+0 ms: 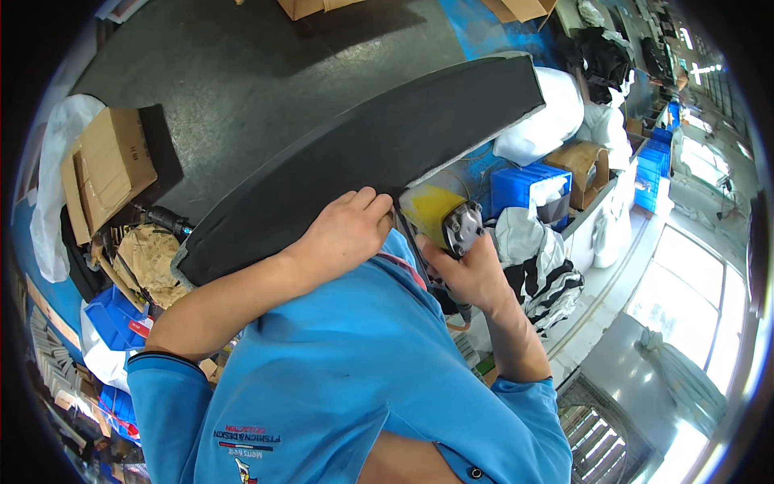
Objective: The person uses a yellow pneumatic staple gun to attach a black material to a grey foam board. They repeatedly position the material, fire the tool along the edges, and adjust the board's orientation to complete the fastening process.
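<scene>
A long, curved black panel point(363, 145) with a pale, rough edge lies across the space in front of me. My left hand point(348, 226) rests on its near side, fingers bent and pressed together at the near edge, holding it. Just right of those fingers, my right hand point(472, 270) is wrapped round a yellow power tool point(431, 211) with a grey metal head. The tool is against or very close to the panel's near edge; exact contact is hidden. Its lower part is covered by my hand and blue shirt.
An open cardboard box point(121, 157) stands at the left, with a blue bin point(119, 316) nearer me. On the right are another blue bin point(512, 187), a white stuffed bag point(552, 117), a cardboard carton point(580, 165) and a heap of black-and-white material point(532, 258).
</scene>
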`<state>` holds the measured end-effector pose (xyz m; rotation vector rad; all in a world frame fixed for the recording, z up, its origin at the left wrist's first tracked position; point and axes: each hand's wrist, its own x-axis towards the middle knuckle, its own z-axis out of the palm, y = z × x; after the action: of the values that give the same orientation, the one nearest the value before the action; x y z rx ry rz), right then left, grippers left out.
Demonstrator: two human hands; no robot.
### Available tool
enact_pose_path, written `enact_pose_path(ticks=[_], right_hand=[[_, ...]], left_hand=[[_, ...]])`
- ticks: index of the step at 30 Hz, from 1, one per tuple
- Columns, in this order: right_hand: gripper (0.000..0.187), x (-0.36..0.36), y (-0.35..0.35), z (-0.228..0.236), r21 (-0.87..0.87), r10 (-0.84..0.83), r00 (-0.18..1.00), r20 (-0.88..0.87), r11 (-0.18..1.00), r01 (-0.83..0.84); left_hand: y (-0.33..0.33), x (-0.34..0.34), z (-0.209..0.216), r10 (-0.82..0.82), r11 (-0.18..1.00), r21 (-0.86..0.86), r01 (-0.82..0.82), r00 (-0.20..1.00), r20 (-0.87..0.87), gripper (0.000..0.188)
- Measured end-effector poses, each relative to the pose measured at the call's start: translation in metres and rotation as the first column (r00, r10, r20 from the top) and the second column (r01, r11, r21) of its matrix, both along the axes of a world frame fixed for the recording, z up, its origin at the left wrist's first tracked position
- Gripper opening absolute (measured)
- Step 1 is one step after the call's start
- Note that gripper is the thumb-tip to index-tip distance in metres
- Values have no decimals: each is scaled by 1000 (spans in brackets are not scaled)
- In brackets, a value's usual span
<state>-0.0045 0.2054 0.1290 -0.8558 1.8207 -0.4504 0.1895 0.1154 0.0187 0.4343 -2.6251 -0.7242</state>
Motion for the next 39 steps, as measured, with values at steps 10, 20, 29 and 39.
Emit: enact_pose_path(ticks=[10, 20, 29, 39], right_hand=[[20, -33, 3, -24, -264, -170, 985, -32, 952, 156], [21, -75, -10, -61, -452, -269, 946, 184, 831, 324], [30, -141, -1, -44, -282, -141, 958, 248, 936, 210], [41, -280, -98, -11, -265, 13, 959, -283, 960, -91]], left_hand=[[-57, 142, 7, 722, 667, 59, -743, 664, 193, 28], [28, 234, -39, 699, -353, 935, 15, 669, 253, 73], [51, 220, -50, 258, -220, 784, -580, 741, 621, 62], [-91, -124, -27, 279, 449, 792, -414, 907, 317, 63]])
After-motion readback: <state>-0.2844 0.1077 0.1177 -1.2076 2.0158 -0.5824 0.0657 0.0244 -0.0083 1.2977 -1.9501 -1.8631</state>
